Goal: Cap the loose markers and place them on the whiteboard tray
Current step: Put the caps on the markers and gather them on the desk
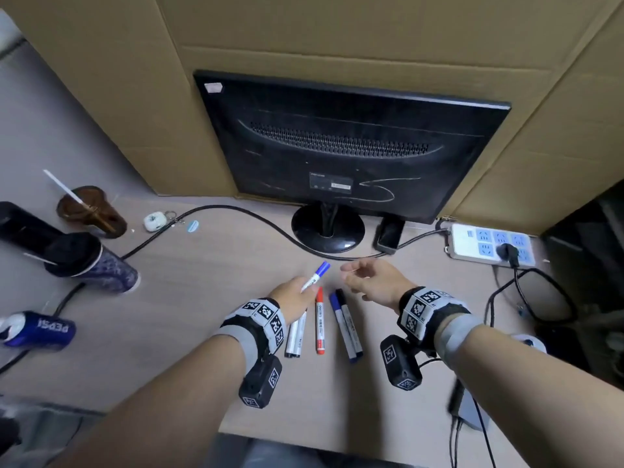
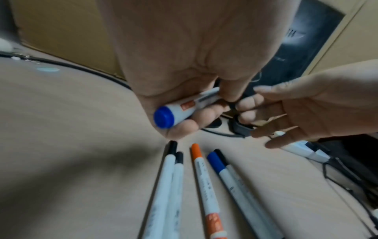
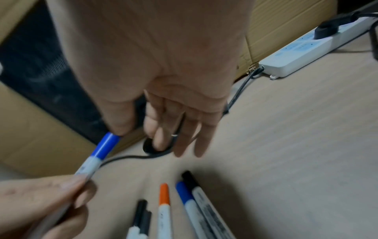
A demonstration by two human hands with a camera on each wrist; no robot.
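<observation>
Pale wood-grain tabletop [image 1: 209,298] carries everything seen from the head view. At its middle the left hand [image 1: 297,295] pinches a blue-capped marker [image 1: 315,275], cap pointing toward 1 o'clock. Just beside it, at 3 o'clock, the right hand [image 1: 374,282] hovers with fingers loosely spread, holding nothing. Below the hands lie five capped markers: two black-capped markers [image 1: 295,336] partly under the left wrist, a red marker [image 1: 319,320], then a blue marker [image 1: 341,324] touching a black marker [image 1: 351,322]. A monitor [image 1: 351,146] stands at 12 o'clock against cardboard [image 1: 118,79], its black cable [image 1: 236,212] curving across the tabletop. A power strip [image 1: 489,246] sits at 2 o'clock; a patterned cup [image 1: 98,261] and a Pepsi can [image 1: 40,329] at 9 o'clock.

From the left wrist, thumb and curled fingers [image 2: 204,116] clamp the marker's barrel, its blue end [image 2: 163,117] facing the camera.

From the right wrist, the open fingers [image 3: 184,129] hang over the monitor's base, thumb near the blue cap [image 3: 106,145].
</observation>
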